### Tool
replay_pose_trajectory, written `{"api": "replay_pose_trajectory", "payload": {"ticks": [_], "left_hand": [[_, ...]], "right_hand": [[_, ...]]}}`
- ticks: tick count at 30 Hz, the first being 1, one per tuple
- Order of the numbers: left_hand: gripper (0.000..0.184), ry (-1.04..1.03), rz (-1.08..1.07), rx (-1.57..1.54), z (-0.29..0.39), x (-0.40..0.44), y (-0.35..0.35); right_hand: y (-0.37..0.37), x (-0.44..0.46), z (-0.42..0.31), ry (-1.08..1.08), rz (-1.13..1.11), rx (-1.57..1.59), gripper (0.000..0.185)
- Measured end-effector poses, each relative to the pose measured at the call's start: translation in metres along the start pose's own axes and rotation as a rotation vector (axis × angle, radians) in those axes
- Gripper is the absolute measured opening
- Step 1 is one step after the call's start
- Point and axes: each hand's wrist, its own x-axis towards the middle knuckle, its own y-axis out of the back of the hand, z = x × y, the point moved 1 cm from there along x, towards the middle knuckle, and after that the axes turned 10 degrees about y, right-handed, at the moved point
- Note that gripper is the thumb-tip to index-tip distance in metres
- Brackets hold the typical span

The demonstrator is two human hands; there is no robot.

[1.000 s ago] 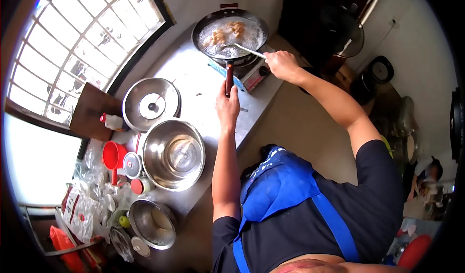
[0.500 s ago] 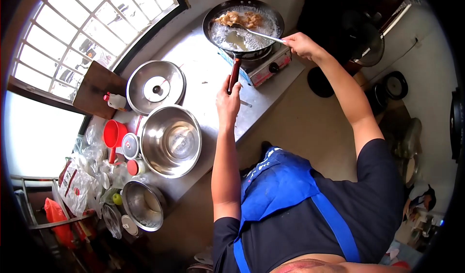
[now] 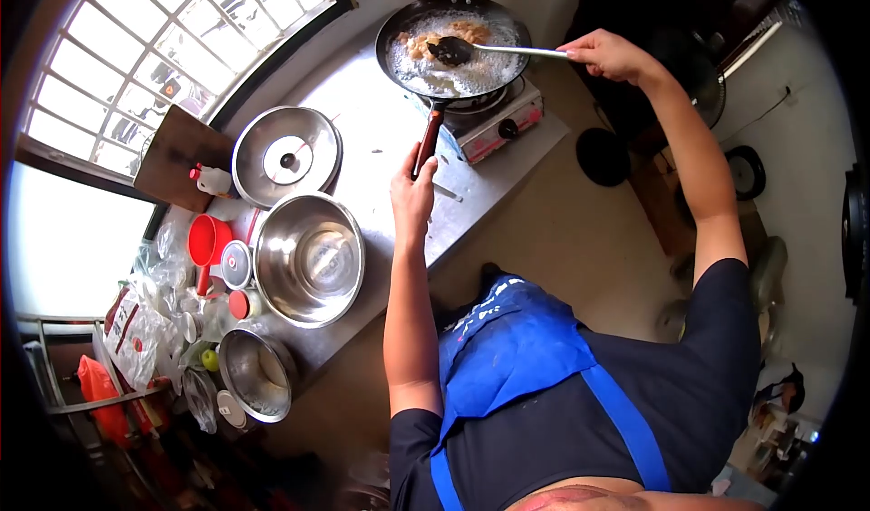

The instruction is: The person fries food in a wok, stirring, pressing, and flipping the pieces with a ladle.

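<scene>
A black wok (image 3: 388, 53) sits on a portable gas stove (image 3: 507, 123) at the far end of the counter. Bubbling, foamy oil fills it, with light brown food pieces (image 3: 469, 31) gathered toward the back. My left hand (image 3: 413, 189) is wrapped round the wok's dark wooden handle (image 3: 430, 139). In my right hand (image 3: 605, 55) is the end of a long-handled ladle (image 3: 521, 50). Its dark bowl, turned underside up, is over the food inside the wok.
On the metal counter (image 3: 362, 121) stand a large steel basin (image 3: 308, 259), a lid (image 3: 285, 158), a red dipper (image 3: 209, 237) and a smaller steel bowl (image 3: 256, 375). A wooden board (image 3: 177, 158) leans by the barred window. Plastic bags (image 3: 136, 339) crowd the left end.
My right hand has moved up and to the right. The ladle now lies more level, and its bowl has turned dark side up over the food. The wok has shifted slightly.
</scene>
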Motion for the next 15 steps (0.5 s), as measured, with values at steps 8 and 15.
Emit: {"api": "replay_pose_trajectory", "payload": {"ticks": [8,15], "left_hand": [[0.052,-0.014,-0.052,-0.003,-0.005,0.003,0.003],[0.054,-0.107,-0.050,0.070,-0.012,0.011,0.003]], "right_hand": [[0.017,-0.019,-0.077,0.022,-0.126,-0.321,0.030],[-0.056,-0.012,-0.088,0.180,-0.146,-0.570,0.031]]}}
